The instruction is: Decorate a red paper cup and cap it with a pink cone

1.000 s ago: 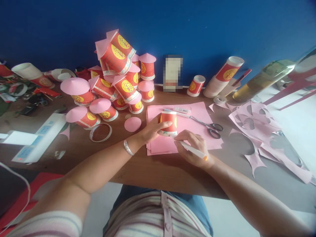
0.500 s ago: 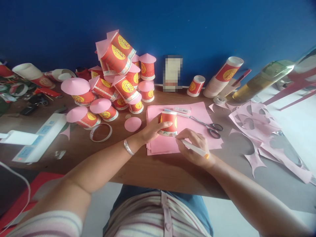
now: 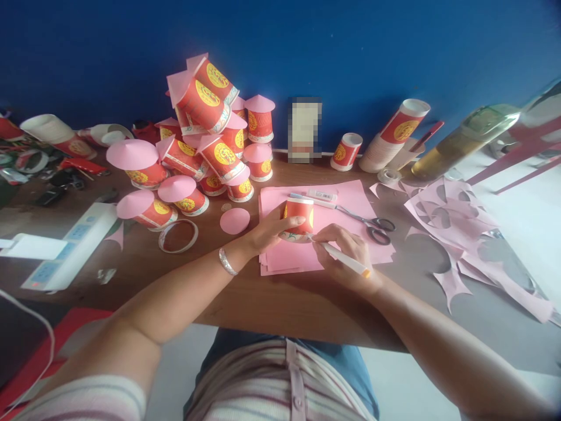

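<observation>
My left hand [image 3: 277, 227] is closed around a red paper cup [image 3: 302, 215] with yellow emblems. The cup is upside down, its patterned rim at the bottom, above a stack of pink paper sheets [image 3: 280, 257]. In my right hand [image 3: 344, 254], a slim white pen-shaped tool [image 3: 346, 258] with an orange end is pinched. Its tip is at the cup's lower rim; whether it touches I cannot tell. Scissors [image 3: 377, 229] with dark handles lie on the sheets, near a small glue stick [image 3: 322, 195]. A pink paper disc [image 3: 235, 221] rests left of the sheets.
Many red cups with pink cone tops [image 3: 132, 155] are piled at the back left. A tape ring [image 3: 177, 236] and a power strip [image 3: 70, 245] lie left. Stacked cups [image 3: 394, 137], a bottle [image 3: 464, 143] and pink paper scraps [image 3: 447, 210] occupy the right.
My right hand has shifted slightly left, bringing the tool's tip to the cup's lower rim. My left hand keeps the cup in nearly the same place.
</observation>
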The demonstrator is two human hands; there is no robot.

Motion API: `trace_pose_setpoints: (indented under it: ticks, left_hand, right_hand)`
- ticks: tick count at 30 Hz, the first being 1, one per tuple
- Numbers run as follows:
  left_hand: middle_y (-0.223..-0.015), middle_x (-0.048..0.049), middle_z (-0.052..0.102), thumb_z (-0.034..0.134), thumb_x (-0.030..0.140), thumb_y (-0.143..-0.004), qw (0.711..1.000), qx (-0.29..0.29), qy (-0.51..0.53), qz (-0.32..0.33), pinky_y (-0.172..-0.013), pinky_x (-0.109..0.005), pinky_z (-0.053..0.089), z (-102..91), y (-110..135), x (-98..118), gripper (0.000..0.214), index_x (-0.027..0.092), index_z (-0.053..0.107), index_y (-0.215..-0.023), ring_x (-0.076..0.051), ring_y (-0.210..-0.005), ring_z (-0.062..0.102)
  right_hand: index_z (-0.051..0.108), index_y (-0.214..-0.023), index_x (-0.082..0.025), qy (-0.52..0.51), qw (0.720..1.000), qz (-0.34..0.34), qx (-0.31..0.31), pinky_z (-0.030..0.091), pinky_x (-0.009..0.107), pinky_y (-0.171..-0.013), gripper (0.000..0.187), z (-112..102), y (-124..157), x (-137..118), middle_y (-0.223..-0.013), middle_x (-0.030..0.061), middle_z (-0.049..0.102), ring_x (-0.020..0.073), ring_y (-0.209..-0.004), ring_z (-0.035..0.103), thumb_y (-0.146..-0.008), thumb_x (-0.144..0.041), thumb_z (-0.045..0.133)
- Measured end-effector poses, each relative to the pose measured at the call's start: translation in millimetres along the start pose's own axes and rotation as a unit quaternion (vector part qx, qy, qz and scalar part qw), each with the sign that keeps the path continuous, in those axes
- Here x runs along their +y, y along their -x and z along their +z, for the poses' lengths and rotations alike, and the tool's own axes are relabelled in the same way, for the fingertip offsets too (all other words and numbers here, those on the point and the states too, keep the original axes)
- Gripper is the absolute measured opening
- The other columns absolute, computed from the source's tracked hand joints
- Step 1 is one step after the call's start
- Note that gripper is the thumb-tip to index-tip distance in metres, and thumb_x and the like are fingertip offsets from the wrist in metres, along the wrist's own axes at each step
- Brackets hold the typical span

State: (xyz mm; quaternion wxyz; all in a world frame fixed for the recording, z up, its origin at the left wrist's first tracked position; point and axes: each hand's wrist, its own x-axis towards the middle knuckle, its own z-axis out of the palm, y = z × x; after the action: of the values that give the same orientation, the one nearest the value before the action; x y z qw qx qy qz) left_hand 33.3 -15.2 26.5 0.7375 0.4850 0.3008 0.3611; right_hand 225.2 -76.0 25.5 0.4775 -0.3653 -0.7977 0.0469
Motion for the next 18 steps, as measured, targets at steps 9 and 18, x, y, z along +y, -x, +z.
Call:
trace_pose_setpoints:
  ticks: [9, 18]
  left_hand:
    - [-0.086, -0.0018, 0.065, 0.081, 0.039, -0.078, 1.000, -0.009, -0.010, -0.001, -0.076, -0.027, 0.049, -0.4, -0.7, 0.7, 0.035, 0.015, 0.062, -0.096, -0.014, -0.080, 0.061]
    - [-0.089, -0.0042, 0.069, 0.081, 0.036, -0.080, 0.999, -0.005, 0.030, -0.022, -0.080, -0.035, 0.058, -0.9, 0.0, -0.7, 0.038, 0.015, 0.062, -0.105, -0.018, -0.084, 0.067]
  right_hand:
    - [0.063, -0.095, -0.024, -0.023, 1.000, 0.002, -0.003, 0.054, 0.023, -0.062, 0.010, 0.4, 1.6, 3.1, -0.083, 0.0003, 0.074, 0.0139, -0.071, 0.072, -0.095, -0.015, 0.062]
    - [0.062, -0.092, -0.025, 0.015, 1.000, 0.026, 0.008, 0.055, 0.024, -0.059, 0.013, -0.4, 0.2, 2.3, -0.077, -0.0007, 0.073, 0.0142, -0.064, 0.070, -0.093, -0.013, 0.059]
